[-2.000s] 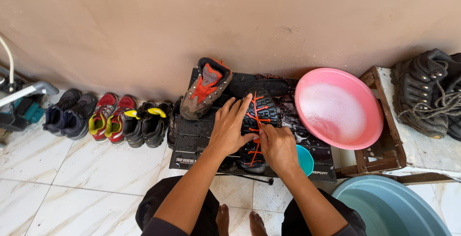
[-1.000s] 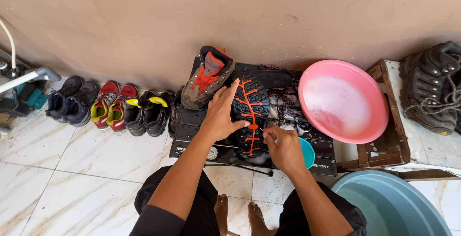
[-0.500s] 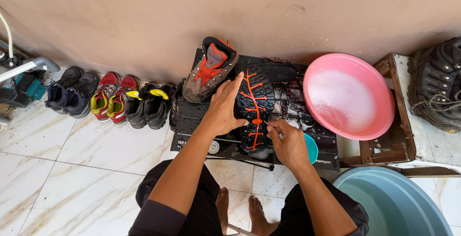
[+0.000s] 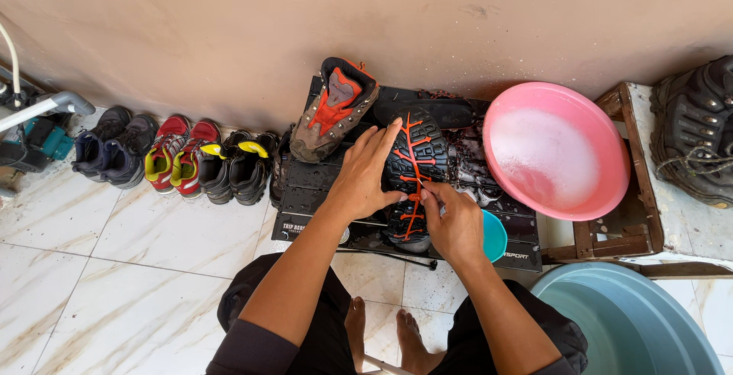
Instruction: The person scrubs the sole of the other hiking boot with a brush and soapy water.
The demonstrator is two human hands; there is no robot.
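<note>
Black low table [image 4: 305, 192] by wall: two boots, left hand [image 4: 365, 176] flat on one black boot [image 4: 416, 161], right hand [image 4: 458, 226] fingers pinching its orange lace [image 4: 413, 192].

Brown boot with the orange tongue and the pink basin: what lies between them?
In the head view, between the brown boot and the pink basin lies a black shoe with orange laces, sole down on the black stand, plus a dark insole.

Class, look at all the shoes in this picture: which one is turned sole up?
The black shoe with orange tread lines, under the left hand and right hand. All other shoes sit upright, soles hidden.
</note>
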